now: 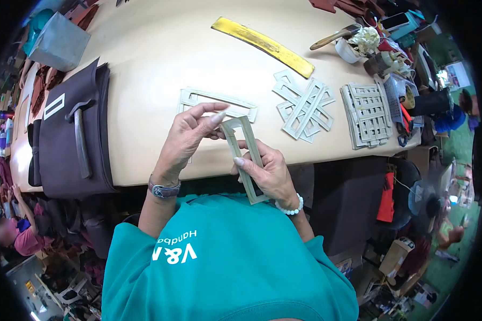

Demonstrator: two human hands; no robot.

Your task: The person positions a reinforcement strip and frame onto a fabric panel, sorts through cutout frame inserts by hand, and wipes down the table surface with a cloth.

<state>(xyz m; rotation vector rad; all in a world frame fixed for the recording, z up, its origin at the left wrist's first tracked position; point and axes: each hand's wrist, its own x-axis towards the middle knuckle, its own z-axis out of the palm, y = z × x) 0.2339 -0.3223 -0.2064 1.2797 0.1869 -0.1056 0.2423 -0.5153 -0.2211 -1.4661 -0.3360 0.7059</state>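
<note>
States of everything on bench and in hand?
Held frame, tilted, in right hand
Left hand, at held frame's top end
Single frame, flat on table, partly hidden
Loose frames, crossed in a pile
Other frames, stacked
Yellow strip, flat
Hammer, on dark material
Brush, resting on bowl

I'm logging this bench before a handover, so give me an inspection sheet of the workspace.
Surface: pale tabletop, yellow strip lying on it.
Job's things: held frame; crossed frames in a loose pile; stacked frames beside them, more tidily.
Clutter: hammer on dark material; brush by a white bowl; grey box.
Hands: right hand grips the held frame; left hand at its upper end, grip unclear.
Cables: cannot tell; right-side items too small.
Surroundings: another person at far left.
</note>
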